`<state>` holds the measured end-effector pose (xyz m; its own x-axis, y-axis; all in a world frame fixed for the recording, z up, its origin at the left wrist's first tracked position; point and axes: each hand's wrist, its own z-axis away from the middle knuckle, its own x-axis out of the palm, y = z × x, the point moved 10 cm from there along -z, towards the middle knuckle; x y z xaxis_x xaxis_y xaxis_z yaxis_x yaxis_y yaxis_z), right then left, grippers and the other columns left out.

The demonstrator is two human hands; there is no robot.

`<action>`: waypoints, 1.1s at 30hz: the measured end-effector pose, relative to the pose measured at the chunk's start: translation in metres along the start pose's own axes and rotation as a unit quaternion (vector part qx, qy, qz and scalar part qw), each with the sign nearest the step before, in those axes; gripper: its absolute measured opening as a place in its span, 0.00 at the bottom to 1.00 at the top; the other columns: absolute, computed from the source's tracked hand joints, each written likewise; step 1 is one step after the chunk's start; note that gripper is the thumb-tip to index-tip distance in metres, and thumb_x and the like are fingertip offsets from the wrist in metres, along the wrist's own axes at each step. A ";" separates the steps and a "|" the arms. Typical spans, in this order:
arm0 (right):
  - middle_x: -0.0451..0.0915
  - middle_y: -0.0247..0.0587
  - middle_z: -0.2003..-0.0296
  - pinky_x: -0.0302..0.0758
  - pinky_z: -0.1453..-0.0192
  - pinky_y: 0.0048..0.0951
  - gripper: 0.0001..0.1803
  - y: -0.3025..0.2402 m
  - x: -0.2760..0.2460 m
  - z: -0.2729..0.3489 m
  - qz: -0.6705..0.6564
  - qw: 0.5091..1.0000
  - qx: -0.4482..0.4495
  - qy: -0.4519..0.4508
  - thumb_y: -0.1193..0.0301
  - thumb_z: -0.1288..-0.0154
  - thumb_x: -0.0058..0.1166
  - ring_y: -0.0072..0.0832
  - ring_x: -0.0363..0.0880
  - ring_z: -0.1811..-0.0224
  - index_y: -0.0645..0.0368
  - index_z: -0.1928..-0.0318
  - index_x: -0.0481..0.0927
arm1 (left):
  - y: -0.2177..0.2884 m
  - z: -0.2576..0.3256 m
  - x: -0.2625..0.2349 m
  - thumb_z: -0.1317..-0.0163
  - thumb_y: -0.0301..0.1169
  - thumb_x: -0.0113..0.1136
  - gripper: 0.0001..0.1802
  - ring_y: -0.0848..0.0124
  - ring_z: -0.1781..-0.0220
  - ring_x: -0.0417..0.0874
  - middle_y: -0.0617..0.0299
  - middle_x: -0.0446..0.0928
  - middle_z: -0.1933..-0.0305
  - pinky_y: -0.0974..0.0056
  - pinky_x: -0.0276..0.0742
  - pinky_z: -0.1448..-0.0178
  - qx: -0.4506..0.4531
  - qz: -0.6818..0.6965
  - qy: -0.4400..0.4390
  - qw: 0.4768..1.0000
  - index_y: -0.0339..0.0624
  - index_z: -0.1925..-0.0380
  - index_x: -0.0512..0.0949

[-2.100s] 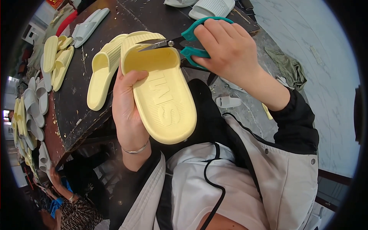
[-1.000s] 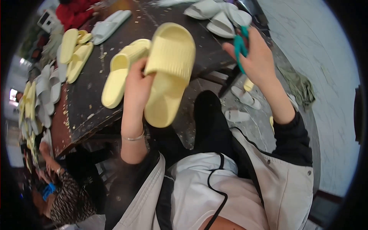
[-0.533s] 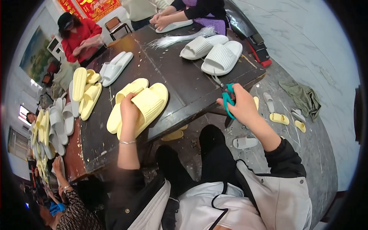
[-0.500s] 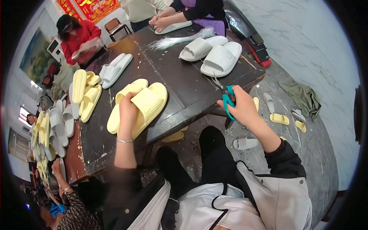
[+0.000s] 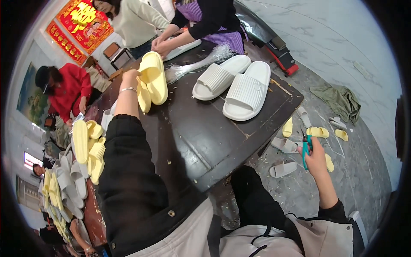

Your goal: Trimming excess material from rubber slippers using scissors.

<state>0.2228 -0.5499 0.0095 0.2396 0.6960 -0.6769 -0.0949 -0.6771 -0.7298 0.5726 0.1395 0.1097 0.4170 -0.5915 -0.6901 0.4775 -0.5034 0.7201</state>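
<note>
Yellow slippers (image 5: 156,82) occupy the curled left hand (image 5: 129,79), scissors (image 5: 305,156) the right hand (image 5: 316,158).

Off to your right, an olive cloth (image 5: 339,103) lies crumpled on the grey floor (image 5: 364,162). Ahead and to your left, a red poster (image 5: 85,26) (bright with gold) hangs near a brown-backed chair (image 5: 112,50).

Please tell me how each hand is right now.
Left hand: holding a pair of pale yellow slide slippers, grip partly hidden.
Right hand: closed around teal-handled metal scissors.
</note>
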 end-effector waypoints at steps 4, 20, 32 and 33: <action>0.72 0.39 0.75 0.69 0.68 0.31 0.23 0.016 0.006 -0.021 -0.011 1.000 -0.016 0.011 0.59 0.43 0.68 0.28 0.68 0.74 0.61 0.60 0.72 | 0.049 -0.032 -0.028 0.44 0.46 0.65 0.25 0.54 0.44 0.82 0.43 0.80 0.46 0.59 0.79 0.49 0.176 0.005 0.211 0.962 0.40 0.52 0.83; 0.82 0.42 0.62 0.74 0.52 0.29 0.20 0.021 -0.014 0.026 -0.053 0.998 -0.033 -0.018 0.63 0.39 0.66 0.27 0.79 0.60 0.63 0.54 0.76 | 0.115 0.365 0.173 0.53 0.42 0.77 0.39 0.59 0.54 0.83 0.54 0.81 0.54 0.60 0.79 0.48 0.513 -0.372 -0.401 0.662 0.46 0.40 0.73; 0.81 0.39 0.64 0.74 0.53 0.29 0.19 0.009 0.010 0.061 -0.153 0.986 -0.017 -0.064 0.63 0.37 0.64 0.25 0.77 0.62 0.62 0.53 0.77 | -0.086 0.393 0.014 0.42 0.39 0.66 0.26 0.67 0.53 0.81 0.55 0.81 0.54 0.64 0.78 0.51 0.028 0.060 -0.418 0.906 0.30 0.50 0.75; 0.81 0.39 0.64 0.74 0.53 0.29 0.19 0.000 0.013 0.061 -0.156 0.986 -0.019 -0.063 0.63 0.37 0.64 0.25 0.77 0.62 0.62 0.53 0.77 | -0.092 0.407 0.014 0.42 0.39 0.66 0.26 0.67 0.53 0.81 0.55 0.81 0.54 0.64 0.78 0.51 0.031 0.059 -0.416 0.907 0.30 0.50 0.75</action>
<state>0.1670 -0.5263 -0.0049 0.1292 0.8939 -0.4293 0.0013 -0.4331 -0.9013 0.2199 -0.0783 0.0637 -0.2777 -0.9012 -0.3327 0.4132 -0.4246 0.8056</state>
